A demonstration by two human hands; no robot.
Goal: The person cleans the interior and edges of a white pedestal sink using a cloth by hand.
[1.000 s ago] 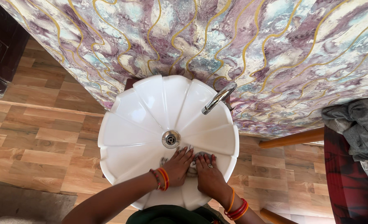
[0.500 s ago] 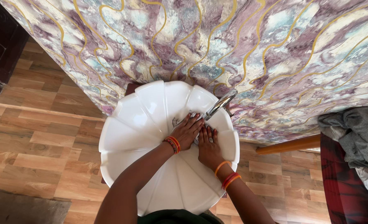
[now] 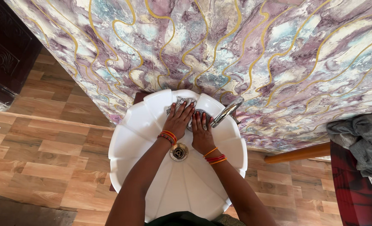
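Hands (image 3: 190, 125) flat on cloth (image 3: 187, 102) (inside white basin (image 3: 131, 138)).

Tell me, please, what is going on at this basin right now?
A person presses both palms flat on a small patterned cloth against the far inner wall of a white scalloped basin. The left hand and right hand lie side by side, just beside the chrome tap. The drain sits uncovered between the wrists. No water is visibly running. Grey fabric lies on furniture at the right.

Cloth (image 3: 185, 103) mostly under hands.
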